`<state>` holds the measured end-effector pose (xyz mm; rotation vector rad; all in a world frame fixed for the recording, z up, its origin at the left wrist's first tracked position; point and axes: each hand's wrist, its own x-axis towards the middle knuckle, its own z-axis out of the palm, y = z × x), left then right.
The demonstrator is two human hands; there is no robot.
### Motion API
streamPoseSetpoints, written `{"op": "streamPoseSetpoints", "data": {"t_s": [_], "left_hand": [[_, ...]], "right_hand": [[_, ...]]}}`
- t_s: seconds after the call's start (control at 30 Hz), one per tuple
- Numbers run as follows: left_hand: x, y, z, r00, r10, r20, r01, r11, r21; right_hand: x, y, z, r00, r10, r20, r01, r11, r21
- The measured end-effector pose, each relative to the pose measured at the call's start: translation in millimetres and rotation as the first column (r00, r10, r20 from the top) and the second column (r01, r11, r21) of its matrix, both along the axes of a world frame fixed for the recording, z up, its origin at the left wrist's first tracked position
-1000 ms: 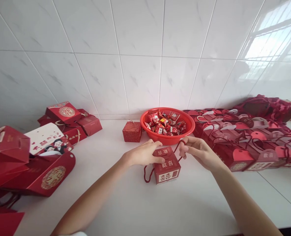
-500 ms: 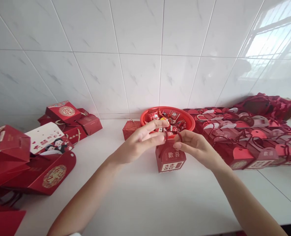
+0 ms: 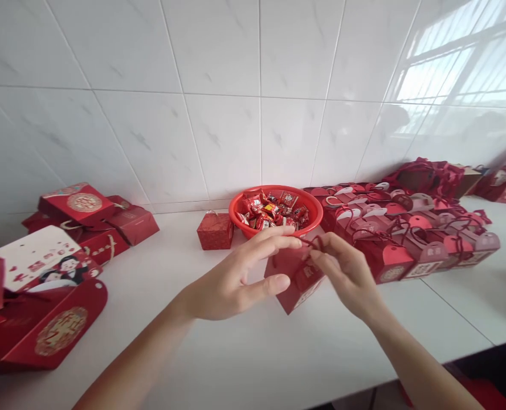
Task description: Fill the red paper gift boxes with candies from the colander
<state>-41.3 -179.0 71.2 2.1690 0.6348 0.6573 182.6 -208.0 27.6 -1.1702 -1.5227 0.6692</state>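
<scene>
A dark red gift box stands on the white counter in front of me, turned at an angle, its printed side facing right. From its top rises a thin red cord handle. My right hand pinches this cord between thumb and fingers on the right. On the other side, my left hand has its fingers stretched out, thumb well apart, fingertips close to the cord; whether they touch it I cannot tell. Just behind the box sits a red plastic basket of wrapped candies.
A small red box stands left of the basket. Rows of filled-out red gift boxes crowd the right, with ribbons behind. More red boxes and an open box lie left. White tiled wall backs the counter.
The box has turned, its printed side swinging to the right. My left thumb has spread away from the fingers, and my right hand has closed in on the cord. The view has shifted right.
</scene>
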Motion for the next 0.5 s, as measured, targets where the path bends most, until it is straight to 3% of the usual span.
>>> {"op": "streamPoseSetpoints", "data": {"t_s": [0.13,0.2,0.27,0.33,0.43,0.5], "left_hand": [[-9.9,4.8,6.0,0.99,0.054,-0.133,-0.035,0.989,0.141],[-14.1,9.3,5.1,0.981,0.068,-0.182,-0.037,0.985,0.167],[-17.0,14.2,1.9,0.972,0.056,-0.228,-0.017,0.985,0.171],[-18.1,18.5,-2.3,0.963,0.036,-0.266,0.01,0.985,0.171],[-16.5,22.9,-8.4,0.951,0.006,-0.308,0.049,0.984,0.172],[-14.5,24.8,-11.6,0.947,-0.011,-0.322,0.067,0.984,0.163]], "right_hand": [[55.6,-25.9,11.9,0.96,-0.198,-0.197,0.205,0.979,0.015],[93.4,-41.6,18.9,0.926,-0.308,-0.217,0.312,0.95,-0.016],[131.7,-58.1,24.6,0.834,-0.507,-0.219,0.52,0.854,0.001],[167.7,-72.1,27.0,0.701,-0.679,-0.217,0.694,0.72,-0.008],[219.4,-82.0,21.6,0.514,-0.83,-0.217,0.847,0.531,-0.026],[254.8,-80.6,13.2,0.459,-0.878,-0.138,0.884,0.467,-0.031]]}}
